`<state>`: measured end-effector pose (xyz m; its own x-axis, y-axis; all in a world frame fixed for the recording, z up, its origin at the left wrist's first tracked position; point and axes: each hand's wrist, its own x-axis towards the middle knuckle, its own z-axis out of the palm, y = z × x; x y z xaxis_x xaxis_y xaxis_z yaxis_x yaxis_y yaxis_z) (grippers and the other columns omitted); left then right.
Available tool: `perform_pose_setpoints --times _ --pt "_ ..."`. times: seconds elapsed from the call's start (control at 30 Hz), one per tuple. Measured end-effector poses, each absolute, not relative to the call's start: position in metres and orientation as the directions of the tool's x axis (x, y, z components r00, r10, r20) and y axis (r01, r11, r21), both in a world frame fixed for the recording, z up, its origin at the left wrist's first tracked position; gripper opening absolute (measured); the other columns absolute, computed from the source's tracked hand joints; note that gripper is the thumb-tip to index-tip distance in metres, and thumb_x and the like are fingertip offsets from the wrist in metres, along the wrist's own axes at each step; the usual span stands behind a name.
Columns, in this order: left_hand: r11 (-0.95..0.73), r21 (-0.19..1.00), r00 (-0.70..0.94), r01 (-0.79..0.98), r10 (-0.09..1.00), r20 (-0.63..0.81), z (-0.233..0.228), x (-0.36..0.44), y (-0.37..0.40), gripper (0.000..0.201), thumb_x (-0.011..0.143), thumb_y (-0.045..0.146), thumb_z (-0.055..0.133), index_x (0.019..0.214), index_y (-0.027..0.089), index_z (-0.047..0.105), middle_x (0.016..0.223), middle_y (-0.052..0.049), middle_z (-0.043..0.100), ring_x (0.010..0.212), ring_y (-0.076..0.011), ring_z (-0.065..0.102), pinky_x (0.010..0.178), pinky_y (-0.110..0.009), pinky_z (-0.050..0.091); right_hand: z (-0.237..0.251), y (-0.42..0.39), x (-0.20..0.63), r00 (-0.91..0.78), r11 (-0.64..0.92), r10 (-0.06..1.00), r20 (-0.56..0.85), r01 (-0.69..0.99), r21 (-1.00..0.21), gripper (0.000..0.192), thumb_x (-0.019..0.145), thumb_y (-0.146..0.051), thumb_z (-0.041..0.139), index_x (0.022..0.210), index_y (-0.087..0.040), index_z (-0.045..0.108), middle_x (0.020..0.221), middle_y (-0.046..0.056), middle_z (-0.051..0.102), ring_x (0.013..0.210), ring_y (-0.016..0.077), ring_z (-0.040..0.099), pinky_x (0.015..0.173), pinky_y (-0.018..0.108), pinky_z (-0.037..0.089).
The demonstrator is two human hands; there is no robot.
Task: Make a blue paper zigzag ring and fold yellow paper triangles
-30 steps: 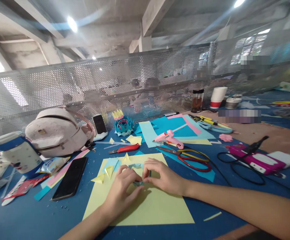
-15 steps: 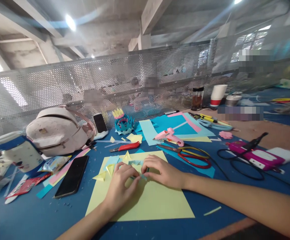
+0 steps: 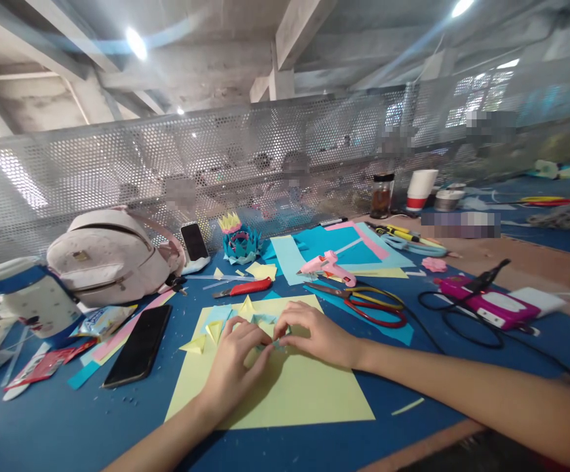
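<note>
My left hand and my right hand meet over a pale yellow sheet of paper. Both pinch a small light blue folded paper piece between their fingertips; most of it is hidden by the fingers. More light blue paper shows just behind the hands. Beside my left hand, yellow folded paper points rest on the sheet's left part, with a light blue scrap behind them.
Behind the sheet lie a red utility knife, scissors, a pink glue gun and a blue paper lotus. A phone, mug and backpack are left. A magenta power strip with black cable sits right.
The fingertips of both hands have drawn slightly closer together around the light blue piece. The whole view has shifted a little; the objects on the table stay in place.
</note>
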<state>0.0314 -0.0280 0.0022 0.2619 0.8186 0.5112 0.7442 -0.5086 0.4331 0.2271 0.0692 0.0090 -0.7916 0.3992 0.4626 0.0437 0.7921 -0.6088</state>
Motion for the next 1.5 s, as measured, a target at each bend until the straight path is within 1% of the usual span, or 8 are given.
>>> perform_pose_setpoints --times 0.23,0.47,0.63,0.8,1.03,1.17,1.33,1.5 --pt "-0.414 0.640 0.047 0.647 0.859 0.509 0.000 0.023 -0.022 0.022 0.099 0.033 0.046 0.080 0.025 0.053 0.081 -0.002 0.064 0.081 -0.0210 0.059 0.077 -0.036 0.044 0.013 0.074 0.230 -0.760 0.808 0.423 0.494 0.069 -0.585 0.027 0.101 -0.043 0.053 0.096 -0.020 0.066 0.095 0.006 0.068 0.094 0.0217 0.054 0.087 0.036 0.042" --pt "-0.471 0.561 0.183 0.681 0.851 0.492 0.005 0.028 -0.025 0.021 0.100 0.027 0.040 0.088 0.025 0.057 0.087 -0.003 0.066 0.088 -0.0204 0.060 0.092 -0.042 0.041 0.011 0.069 0.226 -0.742 0.772 0.469 0.478 0.082 -0.630 0.027 0.099 -0.037 0.057 0.082 -0.019 0.067 0.081 0.004 0.065 0.084 0.0197 0.055 0.088 0.037 0.043" --pt "-0.522 0.507 0.263 0.686 0.828 0.496 0.005 0.031 -0.027 0.014 0.097 0.028 0.051 0.086 0.024 0.058 0.087 0.000 0.067 0.086 -0.0196 0.061 0.101 -0.044 0.034 0.009 0.064 0.226 -0.774 0.803 0.399 0.491 0.036 -0.595 0.026 0.097 -0.038 0.060 0.083 -0.019 0.070 0.079 0.004 0.067 0.082 0.0199 0.056 0.088 0.037 0.043" --pt "-0.501 0.564 0.182 0.657 0.831 0.526 0.003 0.029 -0.025 0.020 0.099 0.026 0.050 0.080 0.023 0.055 0.083 0.000 0.065 0.082 -0.0186 0.059 0.095 -0.042 0.035 0.010 0.068 0.230 -0.790 0.815 0.380 0.482 0.040 -0.578 0.028 0.097 -0.047 0.058 0.098 -0.021 0.068 0.094 0.005 0.068 0.094 0.0215 0.057 0.090 0.036 0.041" --pt "-0.509 0.618 0.137 0.599 0.825 0.548 0.001 0.025 -0.023 0.021 0.099 0.026 0.047 0.079 0.024 0.053 0.081 0.000 0.063 0.081 -0.0184 0.059 0.088 -0.038 0.036 0.012 0.071 0.230 -0.724 0.777 0.458 0.516 0.044 -0.628 0.033 0.098 -0.046 0.057 0.079 -0.019 0.066 0.079 0.003 0.064 0.083 0.0198 0.053 0.086 0.035 0.040" --pt "-0.528 0.628 0.165 0.572 0.824 0.542 0.002 0.024 -0.025 0.021 0.098 0.025 0.050 0.078 0.022 0.055 0.082 0.000 0.065 0.081 -0.0181 0.059 0.091 -0.038 0.034 0.013 0.066 0.229 -0.720 0.772 0.447 0.531 0.010 -0.636 0.033 0.097 -0.044 0.060 0.076 -0.019 0.067 0.074 0.002 0.063 0.080 0.0187 0.053 0.087 0.035 0.039" --pt "-0.515 0.642 0.146 0.567 0.830 0.538 0.003 0.024 -0.024 0.021 0.098 0.026 0.053 0.078 0.021 0.058 0.082 0.000 0.066 0.083 -0.0190 0.060 0.089 -0.037 0.034 0.012 0.071 0.229 -0.723 0.741 0.449 0.525 -0.026 -0.671 0.031 0.094 -0.046 0.063 0.080 -0.019 0.072 0.078 0.003 0.068 0.081 0.0184 0.056 0.085 0.034 0.041" --pt "-0.459 0.723 0.028 0.516 0.853 0.521 -0.001 0.022 -0.021 0.025 0.099 0.033 0.050 0.078 0.022 0.056 0.083 -0.002 0.064 0.083 -0.0199 0.059 0.086 -0.035 0.038 0.010 0.078 0.231 -0.707 0.748 0.473 0.526 0.007 -0.664 0.027 0.099 -0.042 0.056 0.093 -0.020 0.070 0.091 0.004 0.067 0.092 0.0202 0.055 0.086 0.033 0.042"
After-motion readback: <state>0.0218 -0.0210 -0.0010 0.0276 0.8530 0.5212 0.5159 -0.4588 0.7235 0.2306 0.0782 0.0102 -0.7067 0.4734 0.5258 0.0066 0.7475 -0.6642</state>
